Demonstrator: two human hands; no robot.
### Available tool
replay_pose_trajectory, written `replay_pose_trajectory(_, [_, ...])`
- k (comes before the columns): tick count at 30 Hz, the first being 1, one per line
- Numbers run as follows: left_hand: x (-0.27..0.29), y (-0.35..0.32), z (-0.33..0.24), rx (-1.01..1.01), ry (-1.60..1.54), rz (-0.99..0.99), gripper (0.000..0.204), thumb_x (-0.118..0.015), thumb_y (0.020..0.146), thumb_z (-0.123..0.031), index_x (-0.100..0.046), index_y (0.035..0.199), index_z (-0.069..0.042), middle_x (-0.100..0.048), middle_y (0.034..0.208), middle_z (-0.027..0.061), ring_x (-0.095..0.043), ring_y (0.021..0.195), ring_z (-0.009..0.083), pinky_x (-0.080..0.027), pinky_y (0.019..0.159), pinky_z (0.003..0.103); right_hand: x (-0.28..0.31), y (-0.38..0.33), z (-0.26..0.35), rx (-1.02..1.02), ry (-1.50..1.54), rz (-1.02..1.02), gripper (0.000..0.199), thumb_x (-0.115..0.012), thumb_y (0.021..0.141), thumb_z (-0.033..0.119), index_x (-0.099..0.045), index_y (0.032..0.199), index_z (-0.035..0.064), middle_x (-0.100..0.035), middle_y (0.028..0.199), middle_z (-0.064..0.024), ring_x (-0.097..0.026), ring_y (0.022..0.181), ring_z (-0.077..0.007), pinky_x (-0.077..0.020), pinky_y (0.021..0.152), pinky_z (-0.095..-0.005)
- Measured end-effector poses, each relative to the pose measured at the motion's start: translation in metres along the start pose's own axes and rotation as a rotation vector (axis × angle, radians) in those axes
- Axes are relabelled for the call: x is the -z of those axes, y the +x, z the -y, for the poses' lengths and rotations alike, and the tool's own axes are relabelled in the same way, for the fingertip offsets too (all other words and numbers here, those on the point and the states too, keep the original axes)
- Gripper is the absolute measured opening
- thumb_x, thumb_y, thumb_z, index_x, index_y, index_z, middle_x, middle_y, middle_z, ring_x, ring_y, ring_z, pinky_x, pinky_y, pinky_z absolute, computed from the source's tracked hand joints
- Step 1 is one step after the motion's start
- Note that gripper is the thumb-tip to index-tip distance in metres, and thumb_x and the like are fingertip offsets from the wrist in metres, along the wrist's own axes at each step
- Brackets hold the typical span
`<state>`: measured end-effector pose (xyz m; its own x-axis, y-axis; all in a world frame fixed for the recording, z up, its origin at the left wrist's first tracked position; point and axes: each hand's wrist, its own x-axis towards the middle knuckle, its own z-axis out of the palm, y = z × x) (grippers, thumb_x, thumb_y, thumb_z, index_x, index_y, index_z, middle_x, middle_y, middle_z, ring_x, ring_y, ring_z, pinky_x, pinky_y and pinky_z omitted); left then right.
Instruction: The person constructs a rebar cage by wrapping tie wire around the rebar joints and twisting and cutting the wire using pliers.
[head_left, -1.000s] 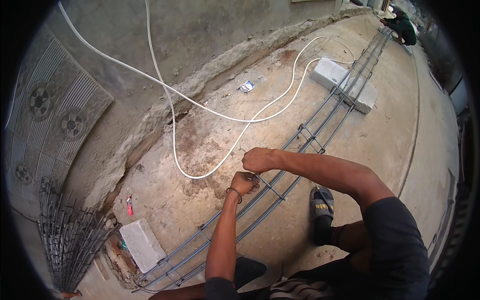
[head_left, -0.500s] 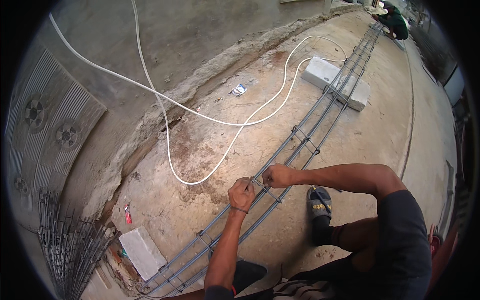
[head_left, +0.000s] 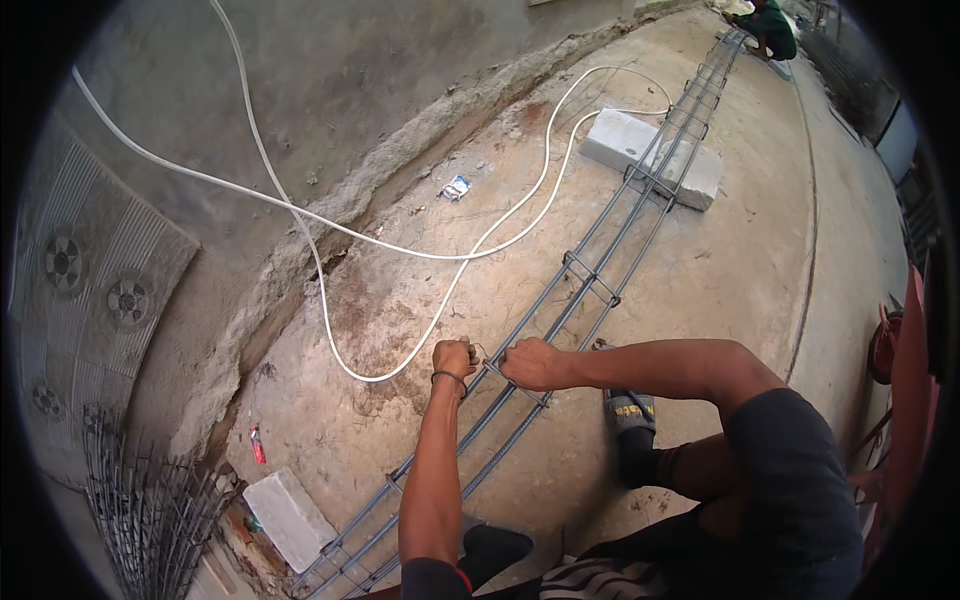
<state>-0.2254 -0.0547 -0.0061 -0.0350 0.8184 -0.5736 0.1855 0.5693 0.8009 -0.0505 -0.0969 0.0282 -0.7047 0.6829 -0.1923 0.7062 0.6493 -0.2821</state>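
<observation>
A long rebar cage of ribbed bars and square stirrups runs from the lower left to the far right. My left hand is just left of the cage, its fingers closed on a thin tie wire that bends toward the nearest bar. My right hand is closed in a fist over the left bar, beside a stirrup. What its fingers grip is hidden.
White blocks lie under the cage. A white hose loops on the concrete at left. Bundled rebar stands lower left by the wall. A person crouches at the cage's far end. My sandalled foot is right of the cage.
My left hand has moved off the bar to the left, drawing the thin wire out. The right hand has shifted slightly left along the cage. The whole view has swung a little.
</observation>
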Motion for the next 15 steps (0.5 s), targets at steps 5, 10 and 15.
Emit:
replay_pose_trajectory(5, [-0.002,-0.014,-0.012,-0.147,0.180,0.014,0.026,-0.057,0.092,-0.018,-0.060,0.076,0.003,-0.062,0.070,0.0105,-0.063,0.060,0.0196,-0.054,0.060,0.030,-0.004,0.006,-0.016,-0.071,0.140,-0.007,0.016,-0.058,0.071,0.016,-0.067,0.071,0.0029,-0.066,0.072,-0.0176,-0.066,0.073,-0.0355,-0.0521,0.065,-0.0453])
replay_pose_trajectory(10, [0.004,-0.037,-0.007,-0.116,-0.210,0.010,0.027,-0.059,0.090,-0.013,-0.064,0.070,0.005,-0.064,0.071,0.0115,-0.064,0.063,0.0197,-0.050,0.061,0.031,-0.007,0.010,-0.025,-0.072,0.449,-0.094,0.019,-0.057,0.069,0.017,-0.066,0.070,0.0005,-0.063,0.068,-0.0214,-0.064,0.067,-0.0365,-0.0489,0.062,-0.0463])
replay_pose_trajectory(15, [0.019,-0.073,0.011,-0.646,0.404,-0.172,0.022,-0.060,0.085,-0.005,-0.063,0.065,0.003,-0.063,0.074,0.0111,-0.062,0.067,0.0228,-0.047,0.064,0.033,0.024,0.023,-0.027,-0.194,0.668,0.016,0.021,-0.058,0.067,0.017,-0.067,0.069,-0.0023,-0.062,0.068,-0.0253,-0.063,0.065,-0.0366,-0.0479,0.060,-0.0450])
